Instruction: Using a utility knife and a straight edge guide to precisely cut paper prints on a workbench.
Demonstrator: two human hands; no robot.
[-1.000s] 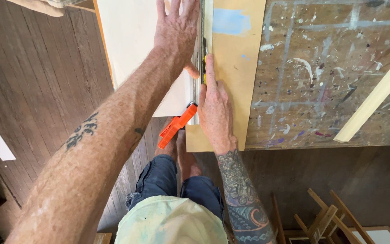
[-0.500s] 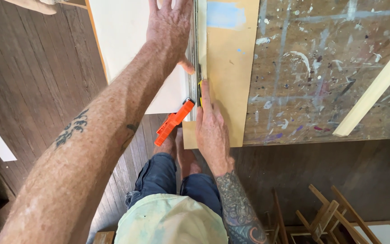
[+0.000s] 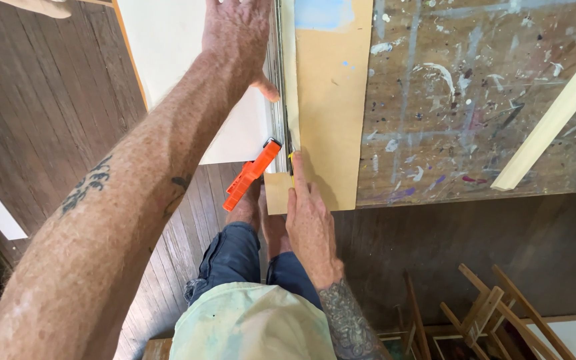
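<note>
- While the person looks straight down, the left hand (image 3: 238, 30) lies flat with fingers spread on a white board (image 3: 188, 73), thumb against a metal straightedge (image 3: 278, 87) that runs along the board's right edge.
- The right hand (image 3: 309, 220) is closed around a small yellow-tipped knife (image 3: 291, 160), mostly hidden by the fingers, its tip at the near end of the straightedge.
- The cut line sits on a tan board (image 3: 331, 107), which overhangs the near edge of the paint-spattered surface (image 3: 475, 100).
- An orange clamp (image 3: 251, 175) grips the near end of the straightedge and sticks out diagonally past the edge, just left of the right hand.
- A pale wooden strip (image 3: 555, 113) lies slanted on the surface, well apart to the right.
- Below the edge, the person's bare feet stand on a dark wooden floor (image 3: 41, 127), close under the boards.
- Wooden frames (image 3: 495, 313) lean at the lower right, away from the hands.
</note>
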